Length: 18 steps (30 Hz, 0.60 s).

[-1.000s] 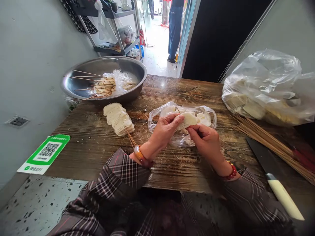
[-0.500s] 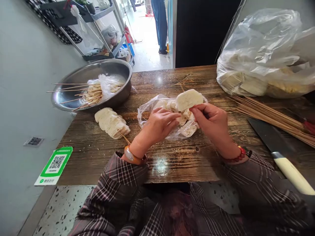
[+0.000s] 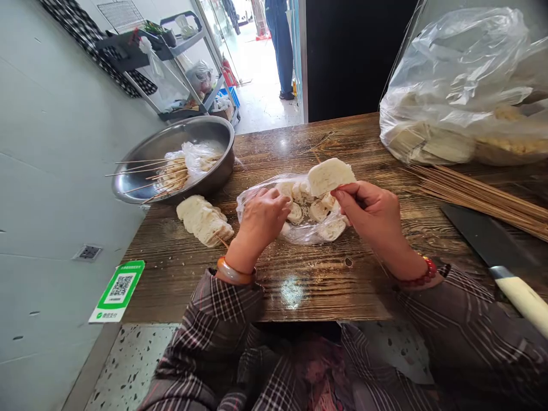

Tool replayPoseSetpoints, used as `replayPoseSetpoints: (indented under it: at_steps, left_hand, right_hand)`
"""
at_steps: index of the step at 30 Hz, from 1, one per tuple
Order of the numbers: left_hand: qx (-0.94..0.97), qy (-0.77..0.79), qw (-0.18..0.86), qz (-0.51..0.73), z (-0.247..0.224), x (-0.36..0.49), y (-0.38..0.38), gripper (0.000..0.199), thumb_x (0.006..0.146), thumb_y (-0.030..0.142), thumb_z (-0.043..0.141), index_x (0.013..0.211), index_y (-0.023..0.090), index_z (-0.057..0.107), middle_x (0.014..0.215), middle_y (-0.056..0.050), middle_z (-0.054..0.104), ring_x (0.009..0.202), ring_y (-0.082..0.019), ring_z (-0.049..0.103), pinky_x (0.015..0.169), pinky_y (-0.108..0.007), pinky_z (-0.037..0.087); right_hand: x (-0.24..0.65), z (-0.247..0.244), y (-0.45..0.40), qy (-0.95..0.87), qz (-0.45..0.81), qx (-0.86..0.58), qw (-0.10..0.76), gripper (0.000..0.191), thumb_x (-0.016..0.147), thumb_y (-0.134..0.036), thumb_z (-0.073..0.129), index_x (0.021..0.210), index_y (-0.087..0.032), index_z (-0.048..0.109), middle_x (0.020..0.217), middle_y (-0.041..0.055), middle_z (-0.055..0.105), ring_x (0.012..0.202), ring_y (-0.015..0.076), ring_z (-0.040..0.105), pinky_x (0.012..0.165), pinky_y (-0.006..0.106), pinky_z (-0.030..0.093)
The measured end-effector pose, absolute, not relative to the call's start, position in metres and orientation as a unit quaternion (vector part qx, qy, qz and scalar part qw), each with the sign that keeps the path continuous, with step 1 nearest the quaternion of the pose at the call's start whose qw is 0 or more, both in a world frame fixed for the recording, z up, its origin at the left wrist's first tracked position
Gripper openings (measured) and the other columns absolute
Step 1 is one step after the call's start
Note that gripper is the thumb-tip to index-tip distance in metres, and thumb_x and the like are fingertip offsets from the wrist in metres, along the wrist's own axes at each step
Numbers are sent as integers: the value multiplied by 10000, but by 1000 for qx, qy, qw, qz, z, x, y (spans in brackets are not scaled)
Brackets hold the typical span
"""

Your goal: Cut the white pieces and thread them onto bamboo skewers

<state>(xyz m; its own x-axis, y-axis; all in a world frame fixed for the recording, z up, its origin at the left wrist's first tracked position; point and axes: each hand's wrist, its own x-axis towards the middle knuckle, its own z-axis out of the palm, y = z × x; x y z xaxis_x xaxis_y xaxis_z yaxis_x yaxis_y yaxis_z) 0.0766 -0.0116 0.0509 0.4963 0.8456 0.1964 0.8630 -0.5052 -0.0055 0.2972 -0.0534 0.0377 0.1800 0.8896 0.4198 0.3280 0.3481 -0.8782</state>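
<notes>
My right hand [image 3: 370,214] pinches a flat pale slice [image 3: 331,176], which looks like bread or dough and has a thin stick jutting from its top. My left hand [image 3: 265,214] is at the left side of an open clear plastic bag [image 3: 306,234]; its fingertips are curled over the bag and whatever they grip is hidden. Several round, pale rolled pieces [image 3: 319,210] lie in the bag. Left of my left wrist, a row of overlapping pale slices [image 3: 204,220] rests on the wooden table [image 3: 317,288] with a stick through it.
A steel basin [image 3: 222,162] at the left holds skewered pieces and plastic. On the right are a large filled plastic bag [image 3: 462,97], a bundle of sticks [image 3: 483,197] and a knife [image 3: 492,242]. A green code card [image 3: 117,291] lies front left. A person's legs [image 3: 280,48] show in the doorway.
My left hand has moved left, away from the held slice, and its fingers have curled down at the bag, uncovering more rolled pieces. My right hand still holds the slice. The view has shifted slightly.
</notes>
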Motion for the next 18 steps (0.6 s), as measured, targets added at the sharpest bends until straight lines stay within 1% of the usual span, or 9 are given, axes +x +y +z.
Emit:
replayPoseSetpoints:
  at_steps: [1,3,5,7,10,14,16,18]
  left_hand:
    - [-870,-482,47,-93,50,77,-11,219,905,280,629,1083,208,735,1073,-113,723,1058,-310,626,949,-477,455]
    - [-877,-466,39,-107,47,75,-10,315,856,281,691,1165,221,704,1218,-116,682,1159,-333,578,992,-507,442]
    - [-874,-468,36,-125,44,73,-8,382,828,281,717,1202,214,677,1319,-130,631,1226,-347,542,1028,-521,429]
    - [-859,-487,37,-154,40,71,-4,347,848,262,682,1188,194,663,1311,-141,625,1226,-332,550,1050,-508,426]
    - [-836,-517,39,-179,34,70,1,247,882,235,620,1121,184,661,1216,-134,658,1173,-304,586,1051,-478,436]
    - [-837,-524,38,-154,29,72,3,267,837,278,699,1086,186,673,1241,-138,652,1197,-325,577,1048,-486,441]
    - [-834,-532,42,-141,28,75,3,225,854,269,676,1060,181,691,1238,-144,660,1190,-328,585,1035,-490,447]
    - [-831,-537,55,-134,27,77,4,171,891,247,614,1016,178,709,1219,-147,678,1167,-327,598,1022,-497,449]
  right_hand:
    - [297,38,-54,-591,247,-515,569,214,877,-361,658,794,-183,746,597,-26,608,519,92,482,493,231,381]
    - [297,37,-53,-590,249,-515,570,221,877,-370,659,795,-185,745,582,-31,590,506,90,469,486,231,377]
    - [297,36,-53,-589,249,-513,572,218,876,-370,662,794,-186,745,579,-31,586,505,91,466,484,232,374]
    - [297,36,-53,-589,249,-512,574,209,873,-365,665,795,-189,747,589,-28,600,514,95,476,489,235,376]
    - [297,35,-53,-591,248,-508,575,201,868,-358,668,797,-190,752,599,-23,618,529,102,495,499,238,380]
    - [296,36,-54,-593,247,-511,571,196,866,-343,662,792,-184,750,595,-24,618,531,101,492,508,239,378]
    - [295,37,-54,-594,246,-511,571,193,862,-336,660,792,-181,750,592,-25,617,530,100,487,509,238,374]
    - [294,37,-54,-595,248,-513,567,193,859,-334,659,790,-178,751,586,-25,613,528,100,482,509,239,371]
